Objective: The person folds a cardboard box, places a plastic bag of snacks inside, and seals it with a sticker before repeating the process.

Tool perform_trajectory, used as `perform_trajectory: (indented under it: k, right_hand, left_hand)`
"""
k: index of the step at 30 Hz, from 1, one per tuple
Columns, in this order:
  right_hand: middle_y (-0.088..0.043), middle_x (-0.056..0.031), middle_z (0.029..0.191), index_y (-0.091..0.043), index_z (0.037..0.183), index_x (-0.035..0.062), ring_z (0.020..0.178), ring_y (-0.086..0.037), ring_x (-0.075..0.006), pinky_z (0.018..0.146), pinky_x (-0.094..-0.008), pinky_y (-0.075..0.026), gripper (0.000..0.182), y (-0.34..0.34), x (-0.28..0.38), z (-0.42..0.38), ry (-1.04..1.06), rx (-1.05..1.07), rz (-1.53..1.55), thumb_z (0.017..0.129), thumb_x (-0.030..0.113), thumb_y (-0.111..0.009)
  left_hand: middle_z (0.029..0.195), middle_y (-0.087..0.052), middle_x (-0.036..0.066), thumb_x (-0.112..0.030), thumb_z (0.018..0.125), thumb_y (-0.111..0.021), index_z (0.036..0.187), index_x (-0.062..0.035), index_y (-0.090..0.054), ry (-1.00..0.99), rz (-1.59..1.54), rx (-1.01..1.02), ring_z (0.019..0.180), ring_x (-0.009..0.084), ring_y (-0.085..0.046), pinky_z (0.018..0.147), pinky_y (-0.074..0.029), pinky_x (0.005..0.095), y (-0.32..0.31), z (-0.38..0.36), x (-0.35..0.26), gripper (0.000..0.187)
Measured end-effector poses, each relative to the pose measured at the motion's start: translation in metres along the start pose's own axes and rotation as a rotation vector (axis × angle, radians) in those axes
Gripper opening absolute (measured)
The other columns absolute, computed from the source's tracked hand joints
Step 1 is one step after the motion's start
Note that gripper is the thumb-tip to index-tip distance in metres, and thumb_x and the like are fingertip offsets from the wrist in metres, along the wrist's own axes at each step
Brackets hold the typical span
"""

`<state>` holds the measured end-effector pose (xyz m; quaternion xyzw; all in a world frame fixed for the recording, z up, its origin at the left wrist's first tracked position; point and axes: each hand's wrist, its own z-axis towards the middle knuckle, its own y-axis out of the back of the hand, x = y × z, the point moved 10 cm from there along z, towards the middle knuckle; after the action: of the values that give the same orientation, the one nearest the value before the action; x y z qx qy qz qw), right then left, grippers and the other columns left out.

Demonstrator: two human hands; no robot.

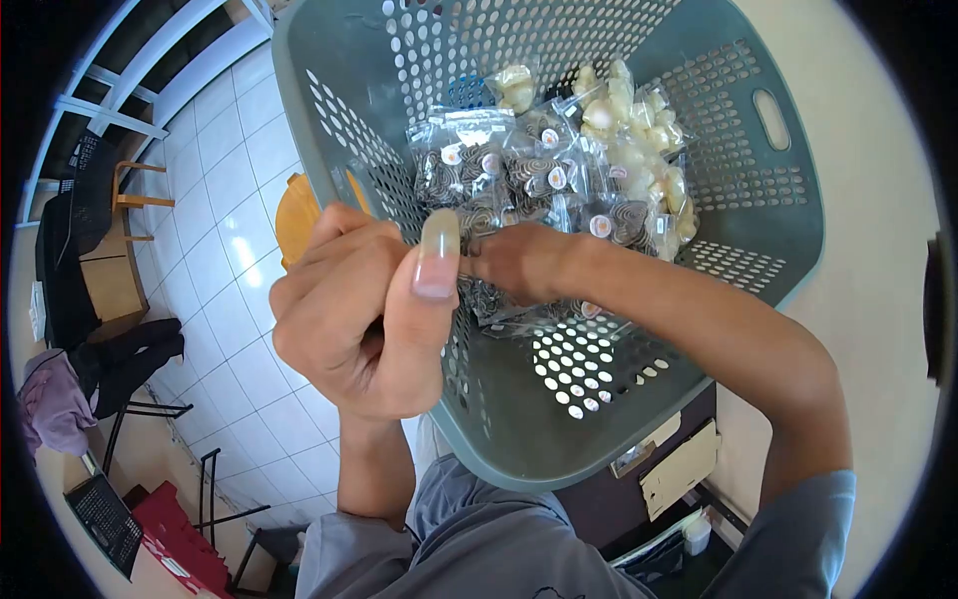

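Observation:
A large grey-green plastic basket point(519, 439) with round holes holds several clear bags of dark coiled items point(539, 175) with round stickers. Bags of pale, whitish pieces point(624, 120) lie at its far right side. My left hand point(359, 309) is raised close to the camera over the basket's left rim, its fingers curled and its thumb up; whether anything is inside the fist is hidden. Inside the basket my right hand point(514, 262) reaches down among the bags of dark coils, its fingertips partly hidden behind my left thumb.
White floor tiles point(230, 230) and a round wooden stool point(295, 220) are left of the basket. Further left are chairs with dark and purple cloth point(60, 399) and a red object point(180, 539). A pale wall or surface point(868, 200) runs along the right.

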<state>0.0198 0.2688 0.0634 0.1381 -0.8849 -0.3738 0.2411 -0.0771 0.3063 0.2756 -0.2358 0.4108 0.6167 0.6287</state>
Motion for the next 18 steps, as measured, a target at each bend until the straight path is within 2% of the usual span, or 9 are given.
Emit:
perform_trajectory:
  k: [4, 6, 8, 10, 11, 13, 15, 17, 18]
  right_hand:
    - [-0.067, -0.0174, 0.105, -0.064, 0.116, 0.0071, 0.102, -0.065, -0.0321, 0.082, -0.0425, -0.055, 0.038, -0.014, -0.004, 0.011, 0.055, 0.078, -0.026, 0.078, 0.005, -0.063]
    - [-0.068, -0.0180, 0.101, -0.064, 0.114, 0.0048, 0.102, -0.065, -0.0337, 0.086, -0.0427, -0.053, 0.037, -0.021, -0.046, 0.001, -0.177, 0.246, -0.027, 0.077, 0.007, -0.065]
    - [-0.067, -0.0196, 0.096, -0.065, 0.110, 0.0028, 0.100, -0.065, -0.0355, 0.087, -0.0430, -0.052, 0.034, 0.018, -0.069, -0.025, -0.188, 0.047, 0.082, 0.077, 0.009, -0.067]
    - [-0.066, -0.0207, 0.092, -0.062, 0.102, 0.0017, 0.090, -0.064, -0.0372, 0.081, -0.0425, -0.050, 0.030, 0.065, -0.082, -0.058, -0.168, -0.258, 0.161, 0.074, 0.007, -0.072]
    - [-0.065, -0.0204, 0.091, -0.062, 0.101, 0.0005, 0.088, -0.064, -0.0348, 0.079, -0.0422, -0.051, 0.030, 0.082, -0.091, -0.079, -0.204, -0.373, 0.232, 0.076, 0.012, -0.072]
    - [-0.064, -0.0171, 0.090, -0.061, 0.099, -0.0005, 0.086, -0.064, -0.0287, 0.075, -0.0401, -0.050, 0.030, 0.114, -0.099, -0.134, -0.284, -0.618, 0.387, 0.078, 0.018, -0.073]
    - [-0.064, -0.0141, 0.089, -0.060, 0.097, -0.0003, 0.086, -0.064, -0.0249, 0.073, -0.0382, -0.050, 0.030, 0.123, -0.081, -0.191, -0.342, -0.765, 0.463, 0.079, 0.019, -0.073]
    - [-0.063, -0.0096, 0.093, -0.057, 0.103, 0.0002, 0.086, -0.064, -0.0201, 0.070, -0.0352, -0.053, 0.028, 0.110, -0.073, -0.263, -0.403, -1.133, 1.047, 0.082, 0.014, -0.070]
    - [-0.063, -0.0096, 0.093, -0.057, 0.103, 0.0002, 0.086, -0.064, -0.0201, 0.070, -0.0352, -0.053, 0.028, 0.099, -0.058, -0.287, -0.417, -1.166, 1.030, 0.082, 0.014, -0.070]
  left_hand:
    - [0.041, -0.044, 0.002, -0.018, 0.093, -0.052, 0.055, -0.0003, -0.055, -0.008, 0.015, 0.001, 0.037, 0.0054, -0.032, 0.064, -0.039, 0.0260, 0.001, 0.000, -0.001, 0.042]
    - [0.043, -0.046, 0.002, -0.019, 0.093, -0.053, 0.056, 0.0000, -0.056, 0.017, 0.021, 0.015, 0.038, 0.0050, -0.033, 0.059, -0.037, 0.0243, 0.001, -0.002, 0.000, 0.042]
    - [0.045, -0.047, 0.002, -0.019, 0.094, -0.053, 0.056, 0.0002, -0.056, 0.029, 0.019, 0.029, 0.039, 0.0046, -0.034, 0.053, -0.034, 0.0226, 0.000, -0.002, 0.002, 0.043]
    - [0.050, -0.051, 0.003, -0.018, 0.096, -0.054, 0.058, 0.0008, -0.057, 0.064, 0.059, 0.007, 0.041, 0.0040, -0.036, 0.044, -0.027, 0.0211, 0.000, -0.003, 0.006, 0.042]
    - [0.050, -0.051, 0.003, -0.018, 0.096, -0.054, 0.058, 0.0008, -0.057, 0.059, 0.054, 0.010, 0.041, 0.0040, -0.036, 0.044, -0.027, 0.0211, -0.002, -0.003, 0.007, 0.042]
    - [0.046, -0.041, 0.001, -0.008, 0.084, -0.068, 0.054, -0.0022, -0.052, 0.083, -0.043, -0.052, 0.045, 0.0136, -0.033, 0.049, -0.027, 0.0300, 0.002, -0.002, 0.012, 0.034]
    - [0.048, -0.044, 0.001, -0.009, 0.085, -0.067, 0.056, -0.0020, -0.055, 0.095, -0.007, -0.014, 0.047, 0.0135, -0.034, 0.049, -0.028, 0.0299, 0.000, -0.003, 0.010, 0.032]
    - [0.054, -0.054, 0.004, -0.013, 0.088, -0.065, 0.063, -0.0005, -0.061, 0.136, 0.115, 0.070, 0.052, 0.0132, -0.042, 0.050, -0.033, 0.0289, -0.005, 0.000, 0.001, 0.028]
    - [0.054, -0.054, 0.004, -0.013, 0.088, -0.065, 0.063, -0.0005, -0.061, 0.108, 0.092, 0.078, 0.052, 0.0132, -0.042, 0.050, -0.033, 0.0289, -0.009, -0.001, -0.020, 0.028]
